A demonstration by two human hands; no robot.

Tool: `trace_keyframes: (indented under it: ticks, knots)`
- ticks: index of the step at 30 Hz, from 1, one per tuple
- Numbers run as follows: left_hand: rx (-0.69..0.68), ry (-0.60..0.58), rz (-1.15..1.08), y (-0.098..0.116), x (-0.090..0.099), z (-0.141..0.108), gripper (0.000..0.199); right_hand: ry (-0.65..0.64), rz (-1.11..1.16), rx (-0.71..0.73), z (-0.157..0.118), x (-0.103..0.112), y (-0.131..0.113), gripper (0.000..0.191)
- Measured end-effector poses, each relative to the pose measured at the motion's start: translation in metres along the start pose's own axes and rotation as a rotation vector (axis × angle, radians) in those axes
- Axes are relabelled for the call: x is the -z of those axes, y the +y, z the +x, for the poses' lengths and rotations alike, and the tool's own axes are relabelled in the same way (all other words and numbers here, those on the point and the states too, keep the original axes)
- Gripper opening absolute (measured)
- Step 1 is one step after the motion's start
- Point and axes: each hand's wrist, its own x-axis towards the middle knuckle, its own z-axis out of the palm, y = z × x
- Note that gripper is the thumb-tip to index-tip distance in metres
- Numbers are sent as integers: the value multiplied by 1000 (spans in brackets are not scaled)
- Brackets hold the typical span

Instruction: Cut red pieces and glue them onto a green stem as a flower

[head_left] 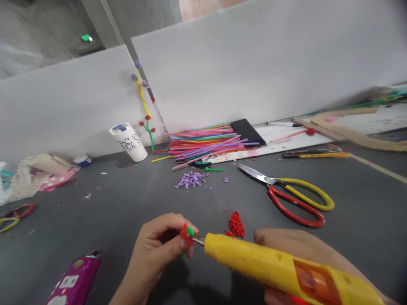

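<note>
Between the fingertips of my left hand (pixel 162 243), a small pipe-cleaner flower (pixel 185 234) with red pieces and a green centre is pinched. My right hand (pixel 295 245) is wrapped round a yellow hot glue gun (pixel 254 256), which hides part of its fingers. The gun's metal tip reaches the red and green piece; whether it touches cannot be told. Just beyond the gun lies a pile of short red pipe-cleaner pieces (pixel 235 224). Farther back are cut purple pieces (pixel 190 180) and a short green stem (pixel 215 169) with a curled end.
Scissors with red and yellow handles (pixel 297 201) lie open at right. Pipe cleaners (pixel 203 142), a black phone (pixel 248 132) and a white cup (pixel 129 142) are at the back. A purple power strip (pixel 74 281) sits front left, with other scissors (pixel 15 216) at the left edge.
</note>
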Motion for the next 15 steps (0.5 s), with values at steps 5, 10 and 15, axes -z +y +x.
trace_keyframes:
  ticks: [5,10,15]
  knots:
    - [-17,-35,9,1,1,1,14,-54,-73,88,2,2,-1,21]
    - [-30,-92,7,-3,6,3,12,-32,-95,65,3,2,0,24]
    - [-52,-149,15,-4,11,3,8,-26,-73,82,2,1,1,27]
